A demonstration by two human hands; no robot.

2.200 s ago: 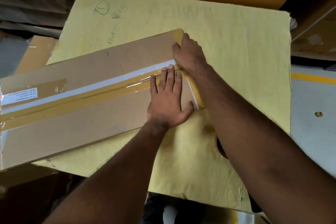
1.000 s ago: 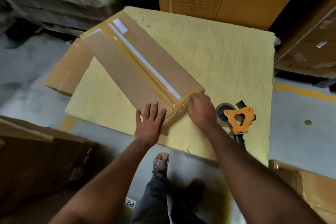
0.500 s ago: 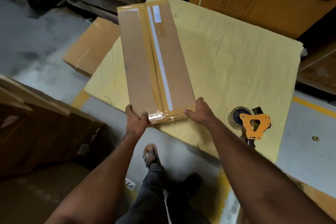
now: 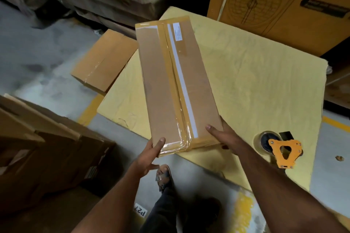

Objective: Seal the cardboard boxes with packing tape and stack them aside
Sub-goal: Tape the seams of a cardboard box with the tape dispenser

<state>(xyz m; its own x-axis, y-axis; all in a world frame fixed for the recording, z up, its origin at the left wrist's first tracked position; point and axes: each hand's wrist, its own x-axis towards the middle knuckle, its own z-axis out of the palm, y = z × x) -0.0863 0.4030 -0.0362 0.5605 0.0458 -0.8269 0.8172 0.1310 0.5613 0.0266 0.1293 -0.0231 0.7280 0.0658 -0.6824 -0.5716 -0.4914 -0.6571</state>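
A long brown cardboard box [image 4: 161, 85], taped along its top seam with clear tape over a white strip, points away from me above the yellow padded sheet [image 4: 255, 81]. My left hand [image 4: 149, 154] grips its near left corner, thumb on top. My right hand [image 4: 224, 136] grips the near right corner, thumb on top and fingers underneath. An orange tape dispenser [image 4: 282, 152] with a roll of clear tape lies on the sheet to the right of my right forearm.
A second taped box [image 4: 102, 62] lies on the floor beside the sheet's left edge. Dark cardboard boxes [image 4: 43, 149] stand at the lower left. A large printed yellow carton [image 4: 284, 4] stands behind the sheet. My feet are on the grey floor below the box.
The box has been swung round from lying crosswise to pointing away from me, and its near end has come up off the sheet. Both hands went from pressing tape flat to gripping the near corners.
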